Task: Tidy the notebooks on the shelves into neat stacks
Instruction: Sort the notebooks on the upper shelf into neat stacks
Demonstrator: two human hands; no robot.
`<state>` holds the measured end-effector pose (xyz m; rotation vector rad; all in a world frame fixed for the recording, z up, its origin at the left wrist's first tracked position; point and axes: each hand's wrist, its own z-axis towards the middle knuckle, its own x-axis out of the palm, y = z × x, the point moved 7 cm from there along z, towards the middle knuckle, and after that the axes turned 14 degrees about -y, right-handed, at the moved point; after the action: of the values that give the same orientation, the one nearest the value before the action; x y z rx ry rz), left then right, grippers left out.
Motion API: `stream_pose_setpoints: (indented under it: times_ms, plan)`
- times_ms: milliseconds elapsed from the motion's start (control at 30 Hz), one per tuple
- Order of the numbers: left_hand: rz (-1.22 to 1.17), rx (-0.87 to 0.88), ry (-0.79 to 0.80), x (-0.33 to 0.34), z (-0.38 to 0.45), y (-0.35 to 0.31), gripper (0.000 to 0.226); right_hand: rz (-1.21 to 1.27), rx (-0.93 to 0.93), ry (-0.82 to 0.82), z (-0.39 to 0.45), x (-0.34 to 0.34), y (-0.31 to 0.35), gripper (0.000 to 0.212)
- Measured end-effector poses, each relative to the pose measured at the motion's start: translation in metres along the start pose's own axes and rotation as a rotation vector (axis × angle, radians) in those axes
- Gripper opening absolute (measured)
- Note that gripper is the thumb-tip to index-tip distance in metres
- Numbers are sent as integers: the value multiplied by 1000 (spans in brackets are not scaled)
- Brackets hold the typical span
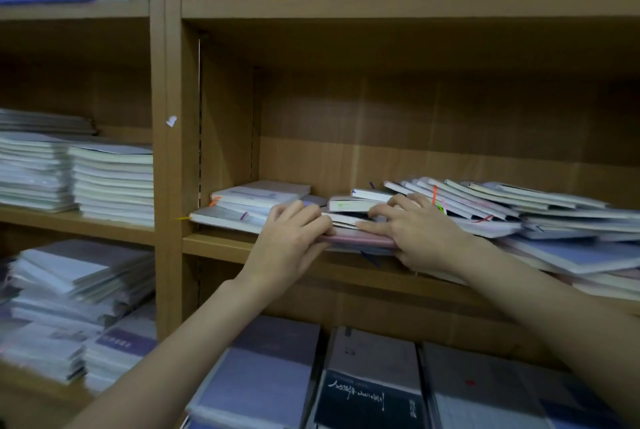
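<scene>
**Both hands gathered a loose bundle at the front edge of the middle shelf**

The left hand (294,231) curled its fingers over the top of a few thin notebooks (349,221) near the front edge of the wooden shelf (218,243), its thumb tucked under a pink cover (360,240). The right hand (412,228) gripped the same bundle from the other side, fingers bent over the upper books and thumb lying along the edge. Gripped from both ends like that, the bundle looked ready to be squared up or lifted as one, probably so the spines would line up.

The task was far from done. Toward the right end of the shelf, a fanned row of notebooks (485,200) leaned over one another like fallen dominoes, with orange and green ribbon markers poking out. At the left end, against the upright panel, a small uneven pile (256,200) lay flat with its corners out of line.

The covers appeared smooth and pale: white, lilac and pink, with cream page blocks. The shelving was a matte, wood-grain laminate. In the bay to the left, neat white stacks (110,183) already stood squared, seemingly wrapped in plastic. Dark and lilac covers (374,387) lay below.
</scene>
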<state>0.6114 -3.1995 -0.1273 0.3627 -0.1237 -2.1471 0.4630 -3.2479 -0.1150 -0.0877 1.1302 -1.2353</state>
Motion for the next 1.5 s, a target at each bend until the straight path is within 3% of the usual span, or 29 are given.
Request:
stream_pose_setpoints:
  times_ms: [100,267,400,500,633,667,733,833,867,933,1000,1067,1167,1300,1367,1500]
  plan:
    - [-87,-228,18,1,-9,14,8,130,108,-11,-8,1,-4,50]
    - [-193,-709,162,13,-41,51,51,393,358,-372,-21,-13,-21,31]
    - [-209,-754,128,12,-44,57,61,444,583,-439,-2,-49,-52,27]
    - [-393,-880,10,-2,-38,53,58,479,561,-505,13,-96,-45,18]
    - [-1221,-1235,-76,-30,-36,11,72,311,369,-292,14,-113,18,27]
    - [-1354,-1279,-41,-38,-39,-2,75,277,297,-238,9,-107,42,27]
    - [-1490,-1338,-57,-52,-52,-19,62,284,168,-125,-4,-91,86,29]
    - [-1316,-1526,-295,-58,-92,-19,45,584,93,165,-29,-62,125,64]
    - [-1269,-1581,-360,-59,-106,-18,47,711,102,210,-37,-59,127,69]
    - [-1283,-1628,-400,-60,-120,-19,55,834,160,154,-51,-59,114,61]
    - [-1317,-1637,-364,-65,-130,-20,57,803,259,85,-72,-51,92,57]
    - [-1343,-1631,-313,-77,-140,-22,58,769,353,93,-95,-35,77,66]
    - [-1283,-1616,-251,-101,-165,-13,79,834,425,95,-113,-18,82,83]
    - [-1183,-1627,-89,-119,-185,-2,65,953,496,79,-101,-6,116,100]
    - [-1155,-1668,-2,-109,-194,-7,56,1100,547,196,-103,11,139,99]
    - [-1012,-1803,155,-70,-216,-20,17,1506,722,705,-157,57,189,92]
